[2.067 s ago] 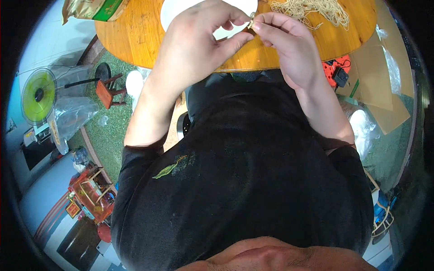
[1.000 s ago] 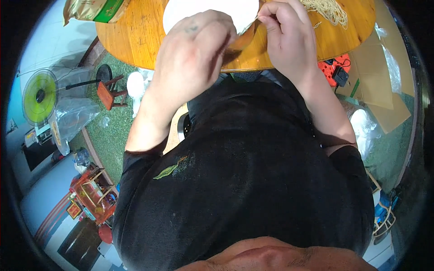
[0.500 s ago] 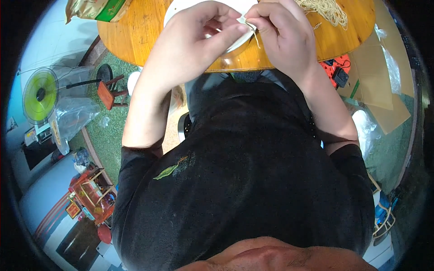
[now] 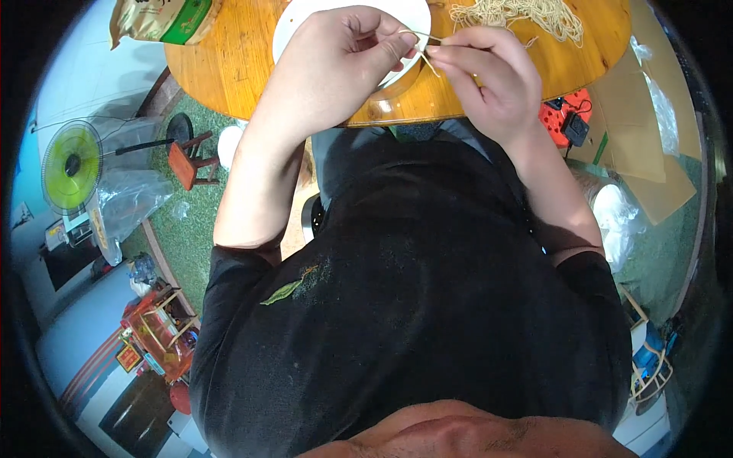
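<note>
Over the wooden table's near edge, my left hand point(image 4: 328, 72) pinches a beige string point(image 4: 429, 66) between thumb and fingertips. My right hand point(image 4: 496, 84) is a little to the right, its thumb and index finger closed on another stretch of the string. A short piece spans the gap between the two hands, and a loose end hangs below it. Behind my left hand lies a white plate point(image 4: 289, 30), partly covered by that hand. Whether the string is tied to anything small at my left fingertips is hidden.
A tangled heap of beige string point(image 4: 527, 17) lies on the round wooden table point(image 4: 221, 72) at the far right. A beige and green bag point(image 4: 164, 19) stands far left. Beyond the table are a green fan point(image 4: 71, 166), a small stool point(image 4: 183, 164) and cardboard point(image 4: 630, 126).
My right hand has moved slightly down and right, away from my left, so a stretch of string now shows between them. My left hand stays pinched and has shifted slightly.
</note>
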The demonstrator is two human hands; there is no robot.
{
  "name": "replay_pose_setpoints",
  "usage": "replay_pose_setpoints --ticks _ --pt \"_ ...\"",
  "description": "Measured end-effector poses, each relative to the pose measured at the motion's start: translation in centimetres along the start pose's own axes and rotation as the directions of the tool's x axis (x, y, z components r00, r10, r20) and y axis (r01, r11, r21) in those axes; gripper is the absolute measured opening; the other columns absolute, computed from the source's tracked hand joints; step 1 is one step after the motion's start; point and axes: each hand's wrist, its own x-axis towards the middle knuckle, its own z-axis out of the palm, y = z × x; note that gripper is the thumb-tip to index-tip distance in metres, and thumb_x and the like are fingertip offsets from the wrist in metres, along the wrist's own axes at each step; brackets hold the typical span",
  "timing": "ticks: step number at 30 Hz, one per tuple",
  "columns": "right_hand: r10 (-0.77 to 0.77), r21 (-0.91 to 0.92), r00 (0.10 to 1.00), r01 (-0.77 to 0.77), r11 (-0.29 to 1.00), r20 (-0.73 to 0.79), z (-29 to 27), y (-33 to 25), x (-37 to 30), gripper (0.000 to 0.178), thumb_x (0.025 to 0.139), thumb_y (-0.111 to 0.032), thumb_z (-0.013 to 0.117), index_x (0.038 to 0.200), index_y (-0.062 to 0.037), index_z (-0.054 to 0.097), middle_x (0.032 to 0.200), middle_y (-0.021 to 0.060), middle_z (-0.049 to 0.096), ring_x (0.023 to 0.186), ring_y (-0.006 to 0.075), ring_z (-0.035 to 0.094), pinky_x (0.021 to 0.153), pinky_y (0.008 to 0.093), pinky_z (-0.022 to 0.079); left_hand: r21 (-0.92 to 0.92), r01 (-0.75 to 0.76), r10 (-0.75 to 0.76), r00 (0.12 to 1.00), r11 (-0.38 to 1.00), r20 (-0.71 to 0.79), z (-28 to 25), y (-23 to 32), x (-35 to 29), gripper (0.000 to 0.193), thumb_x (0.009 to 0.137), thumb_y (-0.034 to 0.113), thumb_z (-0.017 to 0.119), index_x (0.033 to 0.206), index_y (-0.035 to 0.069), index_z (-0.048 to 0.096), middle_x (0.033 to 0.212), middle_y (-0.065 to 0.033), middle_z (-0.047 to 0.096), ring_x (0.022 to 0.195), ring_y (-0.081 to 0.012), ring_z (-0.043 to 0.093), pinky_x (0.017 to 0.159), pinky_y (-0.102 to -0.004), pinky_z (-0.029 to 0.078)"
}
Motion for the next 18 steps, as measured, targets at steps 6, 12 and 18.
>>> replay_pose_setpoints --ticks 6,12,18 --pt "0.002 0.098 0.996 -0.011 0.995 0.094 0.1 0.3 0.1 0.010 0.090 0.003 0.073 0.097 -0.0025 0.077 0.100 0.0065 0.067 0.081 0.0159 0.067 0.071 0.0249 0.054 0.095 -0.187 0.182 0.982 0.978 0.054 -0.3 -2.1 0.7 0.018 0.102 0.013 0.067 0.107 -0.004 0.072 0.089 -0.0033 0.073 0.084 -0.0081 0.067 0.076 -0.0235 0.053" --pt "0.297 0.393 0.953 -0.296 0.871 0.060 0.9 -1.4 -0.6 0.008 0.093 0.000 0.071 0.098 -0.0034 0.076 0.097 0.0077 0.070 0.082 0.0153 0.069 0.069 0.0278 0.055 0.360 -0.233 0.290 0.951 0.903 -0.111 0.3 -2.7 0.6 0.026 0.096 0.023 0.072 0.087 -0.001 0.074 0.066 -0.0115 0.067 0.062 -0.0169 0.066 0.062 -0.0323 0.053" --pt "0.398 0.462 0.916 -0.370 0.806 0.039 1.4 -2.2 -0.5 0.010 0.091 0.001 0.072 0.099 -0.0024 0.077 0.101 0.0108 0.076 0.087 0.0176 0.074 0.076 0.0272 0.058 0.110 -0.106 0.117 0.988 0.988 -0.100 0.4 0.2 0.1 0.006 0.098 0.002 0.069 0.096 -0.004 0.070 0.085 -0.0033 0.072 0.075 -0.0069 0.064 0.069 -0.0234 0.052"
